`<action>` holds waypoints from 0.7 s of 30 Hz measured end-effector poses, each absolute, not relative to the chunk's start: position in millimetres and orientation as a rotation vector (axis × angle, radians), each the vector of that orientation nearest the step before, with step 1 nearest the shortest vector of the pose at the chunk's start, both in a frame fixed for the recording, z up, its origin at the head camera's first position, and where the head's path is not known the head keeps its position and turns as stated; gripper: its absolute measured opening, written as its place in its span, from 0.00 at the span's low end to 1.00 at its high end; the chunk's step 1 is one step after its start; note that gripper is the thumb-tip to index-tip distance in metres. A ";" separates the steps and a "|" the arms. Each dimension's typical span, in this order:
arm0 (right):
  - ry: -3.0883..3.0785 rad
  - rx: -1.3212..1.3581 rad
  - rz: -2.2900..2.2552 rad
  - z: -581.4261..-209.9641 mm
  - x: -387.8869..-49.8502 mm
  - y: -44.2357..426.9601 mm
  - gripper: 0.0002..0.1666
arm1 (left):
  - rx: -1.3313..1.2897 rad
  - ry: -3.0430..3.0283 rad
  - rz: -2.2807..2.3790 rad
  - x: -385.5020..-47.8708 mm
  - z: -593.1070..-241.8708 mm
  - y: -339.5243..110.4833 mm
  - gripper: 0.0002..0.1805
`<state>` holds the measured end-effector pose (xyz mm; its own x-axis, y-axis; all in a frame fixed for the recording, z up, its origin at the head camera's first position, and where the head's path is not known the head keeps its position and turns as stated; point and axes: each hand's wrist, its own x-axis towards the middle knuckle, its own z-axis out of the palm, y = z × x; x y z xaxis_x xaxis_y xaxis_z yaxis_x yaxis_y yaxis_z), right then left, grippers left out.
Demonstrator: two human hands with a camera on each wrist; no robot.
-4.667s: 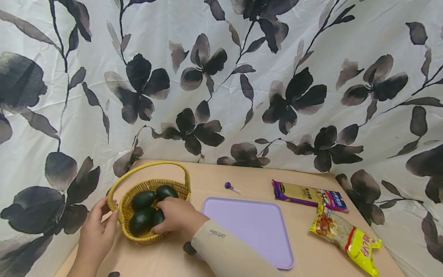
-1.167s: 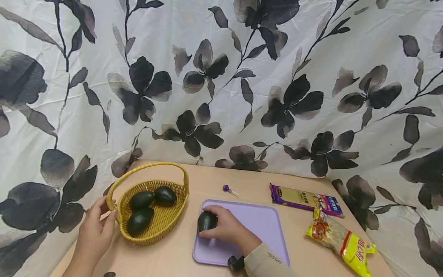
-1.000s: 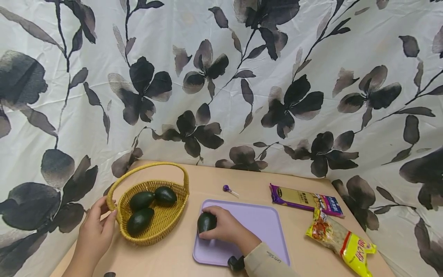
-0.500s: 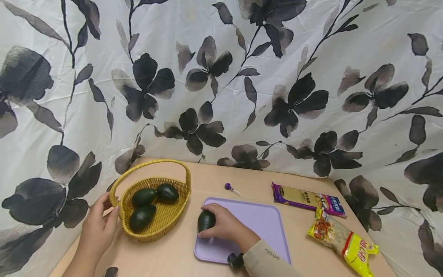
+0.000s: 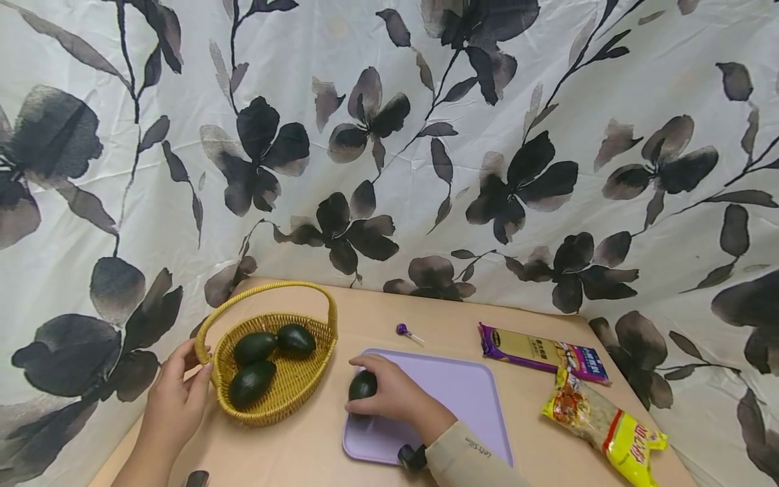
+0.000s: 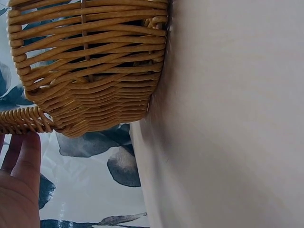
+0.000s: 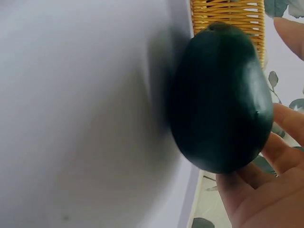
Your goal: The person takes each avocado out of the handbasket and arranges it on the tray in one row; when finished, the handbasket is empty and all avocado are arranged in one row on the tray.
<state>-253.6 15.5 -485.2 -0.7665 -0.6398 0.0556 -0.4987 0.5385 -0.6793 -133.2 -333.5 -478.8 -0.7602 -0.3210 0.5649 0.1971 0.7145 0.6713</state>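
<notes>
My left hand [image 5: 175, 399] holds the base of the yellow wicker basket's [image 5: 286, 409] handle with thumb and fingers; in the left wrist view the fingertips [image 6: 29, 142] meet the handle from below. Three dark green avocados [image 5: 252, 383] lie inside the basket. A further avocado [image 7: 221, 99] is at the left side of the lilac tray [image 5: 450, 392]. Around it my right hand [image 5: 395, 396] is spread, thumb and index finger parted. The right wrist view has one digit clear of the avocado and other fingers [image 7: 285, 156] beside or behind it.
A purple lollipop [image 5: 403, 329] lies behind the tray. To the right are a purple and gold packet [image 5: 541, 352] and a yellow and clear bag [image 5: 602, 423]. A floral curtain [image 5: 426, 169] hangs behind the table.
The right hand has carried an avocado from the basket to the tray's left side. Its fingers have since loosened and spread. The left hand has stayed at the basket handle.
</notes>
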 end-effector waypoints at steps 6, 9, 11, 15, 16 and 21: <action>2.592 -0.998 -1.121 -475.3 -250.2 12.2 0.42 | 0.077 -2.234 -0.973 -134.4 -478.3 -335.5 0.28; 2.595 -1.031 -1.183 -470.2 -248.1 10.4 0.39 | 0.068 -2.236 -0.972 -135.0 -478.3 -336.4 0.28; 2.596 -1.061 -1.212 -466.7 -246.9 8.6 0.38 | 0.064 -2.238 -0.971 -135.2 -478.2 -336.8 0.28; 2.585 -1.127 -1.246 -460.2 -245.2 3.0 0.38 | 0.071 -2.252 -0.972 -134.9 -478.5 -337.3 0.29; 2.575 -1.139 -1.253 -458.5 -244.7 1.3 0.39 | 0.077 -2.257 -0.973 -134.7 -478.7 -337.5 0.29; 2.542 -1.160 -1.261 -450.2 -242.4 -7.1 0.39 | 0.112 -2.288 -0.962 -134.2 -479.4 -337.6 0.29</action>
